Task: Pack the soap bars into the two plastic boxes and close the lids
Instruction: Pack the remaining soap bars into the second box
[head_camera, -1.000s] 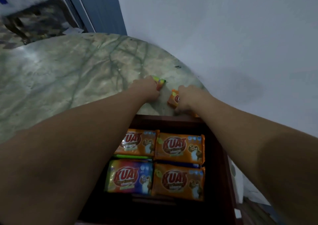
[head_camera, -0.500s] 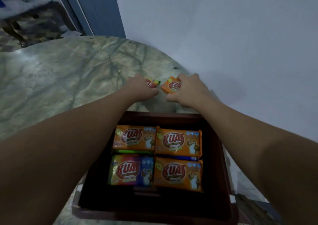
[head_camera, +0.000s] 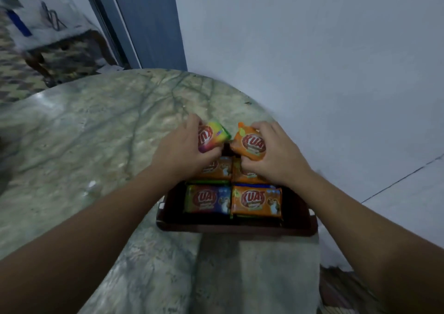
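Two bare hands above the far edge of a dark brown box (head_camera: 236, 228) on a marble table (head_camera: 84, 150). Left hand (head_camera: 185, 150) curled round a rainbow-wrapped soap bar (head_camera: 212, 137); right hand (head_camera: 271, 155) gripping an orange soap bar (head_camera: 251, 145). Four wrapped bars (head_camera: 255, 200) packed flat inside, toward the far edge.

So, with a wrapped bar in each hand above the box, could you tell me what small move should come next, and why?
Probably lower both bars onto the top layer. The left hand grips a rainbow-wrapped soap bar, the right hand an orange-wrapped soap bar, both over the far end of the dark brown plastic box.
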